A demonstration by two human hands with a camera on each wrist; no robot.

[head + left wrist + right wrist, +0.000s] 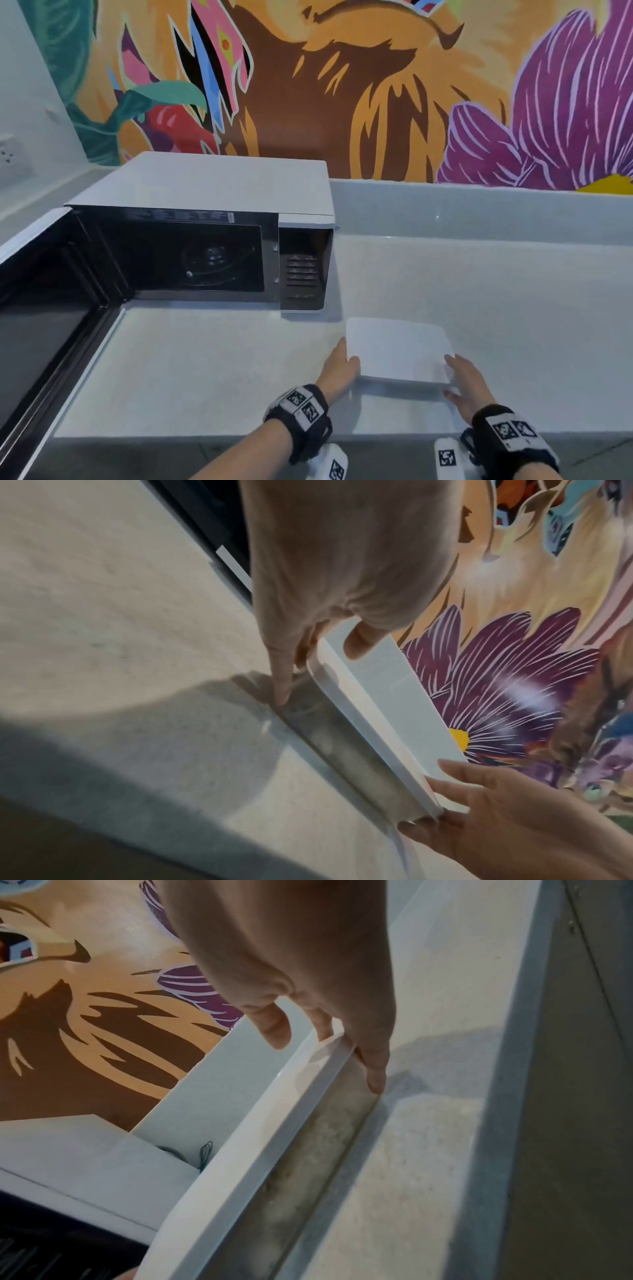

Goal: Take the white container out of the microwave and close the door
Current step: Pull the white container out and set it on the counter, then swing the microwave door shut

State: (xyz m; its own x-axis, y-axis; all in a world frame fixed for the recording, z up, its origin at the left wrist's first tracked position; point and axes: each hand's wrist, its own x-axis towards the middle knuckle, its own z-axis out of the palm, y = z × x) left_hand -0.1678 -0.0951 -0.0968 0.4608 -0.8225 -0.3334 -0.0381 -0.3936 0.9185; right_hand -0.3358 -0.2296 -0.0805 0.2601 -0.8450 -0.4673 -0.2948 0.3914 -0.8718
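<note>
The white container (397, 349), a shallow clear box with a flat white lid, sits on the pale counter (205, 377) just right of the microwave (205, 185). My left hand (346, 363) pinches its near left corner, thumb on the lid (394, 696) and a finger down the side to the counter. My right hand (452, 377) holds the near right corner, thumb over the lid's edge (246, 1150) and fingers (377, 1080) along the side wall. The microwave door (41, 308) stands swung wide open to the left. Inside the dark cavity only the turntable (212, 263) shows.
The counter's front edge (239, 438) runs just under my wrists. A raised grey ledge (479, 212) and a painted mural wall close off the back. The open door juts out over the counter's left part. A wall outlet (10, 157) is at far left.
</note>
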